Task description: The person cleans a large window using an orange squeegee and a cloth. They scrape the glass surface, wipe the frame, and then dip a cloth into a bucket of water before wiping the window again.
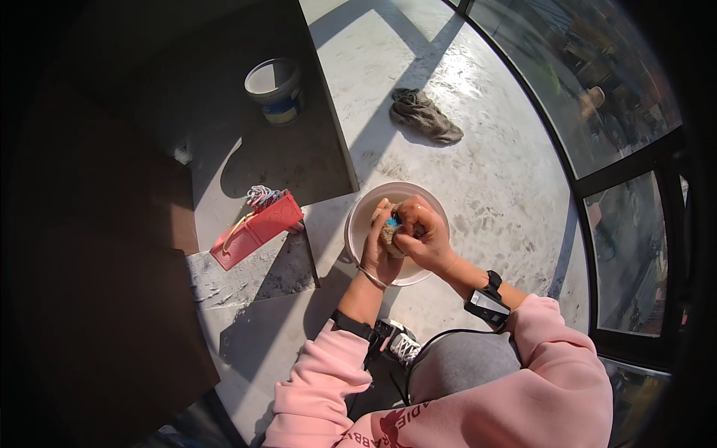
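Both my hands are over a pale round bucket [408,281] with murky water in it. Between them is a bunched, wet-looking tan cloth [390,237] with a bright blue patch. My left hand [379,250] is closed round its left side. My right hand [426,237] has its fingers curled into the cloth from the right. The fingers cover much of it, so its full shape is hidden.
A crumpled grey-brown rag [426,116] lies on the pale, wet-marked floor beyond the bucket. To the left, a red plastic basket [254,230] holds a tangle of wires or cords. A white pail [275,91] stands farther back. Glass panels [624,254] border the right side.
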A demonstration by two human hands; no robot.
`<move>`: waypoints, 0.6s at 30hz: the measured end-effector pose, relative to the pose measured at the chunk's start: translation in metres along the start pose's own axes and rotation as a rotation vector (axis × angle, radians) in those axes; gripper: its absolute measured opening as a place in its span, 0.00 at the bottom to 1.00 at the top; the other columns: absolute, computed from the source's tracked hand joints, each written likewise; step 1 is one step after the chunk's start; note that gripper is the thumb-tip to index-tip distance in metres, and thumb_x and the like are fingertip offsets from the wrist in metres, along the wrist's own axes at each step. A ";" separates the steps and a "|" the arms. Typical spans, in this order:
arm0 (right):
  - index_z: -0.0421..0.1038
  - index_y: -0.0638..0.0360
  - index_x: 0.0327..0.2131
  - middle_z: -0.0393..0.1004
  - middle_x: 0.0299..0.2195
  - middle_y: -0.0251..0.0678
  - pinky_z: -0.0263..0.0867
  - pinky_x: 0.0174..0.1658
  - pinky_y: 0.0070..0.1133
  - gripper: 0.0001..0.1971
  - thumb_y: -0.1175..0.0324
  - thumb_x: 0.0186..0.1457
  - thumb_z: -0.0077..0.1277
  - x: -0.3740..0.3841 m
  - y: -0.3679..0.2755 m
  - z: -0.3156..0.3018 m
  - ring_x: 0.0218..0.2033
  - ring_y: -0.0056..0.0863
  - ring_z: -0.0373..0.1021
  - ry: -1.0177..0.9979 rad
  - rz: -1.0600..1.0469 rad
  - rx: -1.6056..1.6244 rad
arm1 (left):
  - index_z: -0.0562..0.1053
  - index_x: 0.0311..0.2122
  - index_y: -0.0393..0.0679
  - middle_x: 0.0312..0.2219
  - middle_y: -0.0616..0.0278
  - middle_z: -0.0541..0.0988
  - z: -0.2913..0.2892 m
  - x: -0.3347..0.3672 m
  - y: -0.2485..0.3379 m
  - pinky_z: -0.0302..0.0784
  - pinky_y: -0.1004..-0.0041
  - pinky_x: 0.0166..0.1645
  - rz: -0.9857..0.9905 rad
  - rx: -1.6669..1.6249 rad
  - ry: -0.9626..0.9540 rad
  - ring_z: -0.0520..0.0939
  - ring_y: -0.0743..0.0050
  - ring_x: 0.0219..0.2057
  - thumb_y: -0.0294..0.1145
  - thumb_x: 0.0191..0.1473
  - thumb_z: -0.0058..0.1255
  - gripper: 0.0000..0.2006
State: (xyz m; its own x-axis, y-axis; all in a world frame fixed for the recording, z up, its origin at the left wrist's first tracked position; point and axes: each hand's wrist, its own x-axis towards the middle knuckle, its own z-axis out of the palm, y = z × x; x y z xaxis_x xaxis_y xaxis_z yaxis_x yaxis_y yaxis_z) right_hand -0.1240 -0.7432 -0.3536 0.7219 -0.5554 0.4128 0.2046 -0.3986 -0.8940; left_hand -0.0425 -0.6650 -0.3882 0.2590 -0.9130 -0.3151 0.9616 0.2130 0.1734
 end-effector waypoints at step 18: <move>0.65 0.56 0.41 0.72 0.33 0.32 0.69 0.34 0.20 0.17 0.69 0.48 0.59 -0.003 -0.031 -0.036 0.33 0.22 0.70 -0.733 1.007 1.013 | 0.72 0.31 0.41 0.28 0.58 0.74 0.054 -0.039 0.024 0.65 0.66 0.47 0.677 1.622 -0.117 0.72 0.62 0.39 0.39 0.51 0.56 0.12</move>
State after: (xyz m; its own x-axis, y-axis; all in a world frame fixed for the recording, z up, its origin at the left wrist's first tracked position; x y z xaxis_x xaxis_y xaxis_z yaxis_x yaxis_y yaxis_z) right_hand -0.1558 -0.7556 -0.3212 0.9119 0.2911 -0.2893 -0.4098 0.6856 -0.6017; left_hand -0.0347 -0.6428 -0.3214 0.4604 -0.8523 0.2483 -0.3734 0.0678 0.9252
